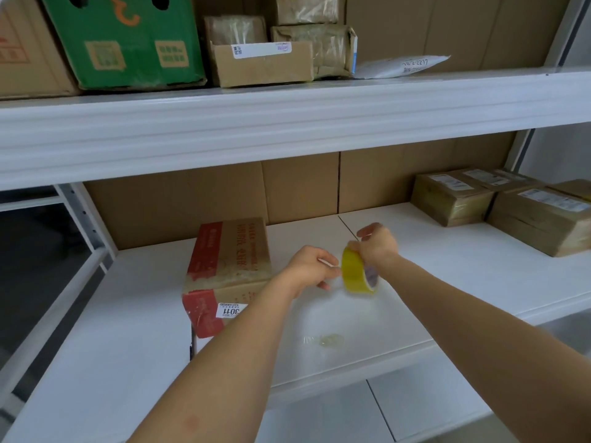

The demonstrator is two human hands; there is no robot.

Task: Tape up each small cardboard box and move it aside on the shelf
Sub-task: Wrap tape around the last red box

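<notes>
Both forearms reach over the shelf [447, 257]. The right hand [377, 244] grips the tape roll [355, 271] from above; the left hand [311, 265], fingers pinched together at its edge. The box [224, 266] sits at nine o'clock.

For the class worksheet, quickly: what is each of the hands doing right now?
Left hand: pinching what seems the tape's loose end.
Right hand: gripping the yellow tape roll.

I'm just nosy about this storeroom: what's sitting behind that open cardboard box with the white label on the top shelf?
Behind the open box stand tape-wrapped parcels, one of them stacked on another. Their lower parts are covered by the box, and what lies inside it cannot be seen.
</notes>
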